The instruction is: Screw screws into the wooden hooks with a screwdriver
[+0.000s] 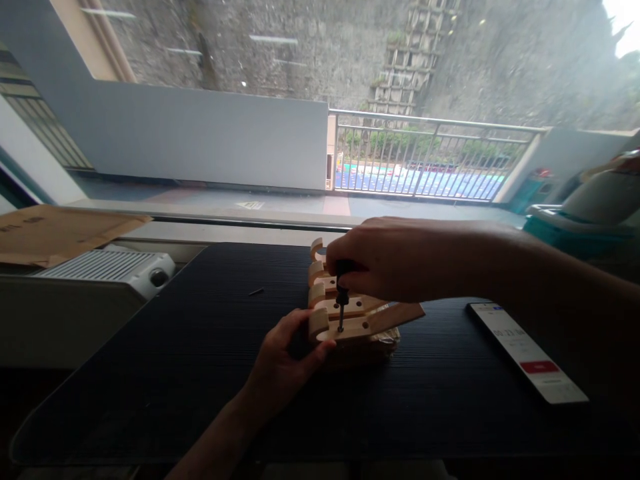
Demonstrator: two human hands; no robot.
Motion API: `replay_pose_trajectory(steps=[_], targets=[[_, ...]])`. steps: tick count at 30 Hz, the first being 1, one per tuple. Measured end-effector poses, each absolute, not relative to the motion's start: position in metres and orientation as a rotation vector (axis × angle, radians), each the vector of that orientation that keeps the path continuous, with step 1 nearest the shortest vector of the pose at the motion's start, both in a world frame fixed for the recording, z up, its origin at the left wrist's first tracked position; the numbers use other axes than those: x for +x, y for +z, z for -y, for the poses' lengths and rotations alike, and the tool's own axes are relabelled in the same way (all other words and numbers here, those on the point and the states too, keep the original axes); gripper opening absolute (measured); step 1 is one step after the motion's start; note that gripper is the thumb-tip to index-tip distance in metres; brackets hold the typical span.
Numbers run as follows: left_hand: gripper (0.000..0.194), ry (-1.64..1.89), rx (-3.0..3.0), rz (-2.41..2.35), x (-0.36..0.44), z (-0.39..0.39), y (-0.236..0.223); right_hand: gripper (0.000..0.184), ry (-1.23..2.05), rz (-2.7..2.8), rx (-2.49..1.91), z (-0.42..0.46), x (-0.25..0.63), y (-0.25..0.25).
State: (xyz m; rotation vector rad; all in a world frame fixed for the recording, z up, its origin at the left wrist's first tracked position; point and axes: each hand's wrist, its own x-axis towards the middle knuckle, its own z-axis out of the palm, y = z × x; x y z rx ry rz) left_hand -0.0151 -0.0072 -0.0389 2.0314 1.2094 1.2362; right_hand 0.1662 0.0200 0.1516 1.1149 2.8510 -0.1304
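Observation:
My right hand (370, 257) is wrapped round the dark handle of a screwdriver (342, 297), held nearly upright. Its tip meets a hole at the near end of a pale wooden piece with curved hooks (353, 327), which has several dark holes along its slats. With fingers at the hooked left edge and thumb along the near side, my left hand (287, 350) grips this wooden piece. Something with a shiny wrapping (389, 339) lies under its right part. A small thin screw-like piece (257, 291) rests on the table to the left.
The dark table (200, 387) has a phone (530, 353) with a lit screen at the right. A white radiator or heater (113, 270) with brown cardboard (65, 233) on top stands at the left. A large window and railing (435, 160) are beyond.

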Motion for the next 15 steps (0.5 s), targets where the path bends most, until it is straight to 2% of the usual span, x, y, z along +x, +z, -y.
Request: replay_pose_trajectory(steps=[10, 15], targets=[[0.030, 1.208, 2.035, -1.216, -0.015, 0.007, -0.037, 0.031, 0.071, -2.940, 1.175, -0.024, 0.166, 0.136], [0.031, 1.203, 2.002, -1.242, -0.015, 0.007, -0.038, 0.024, -0.070, -2.906, 1.143, -0.018, 0.167, 0.147]])
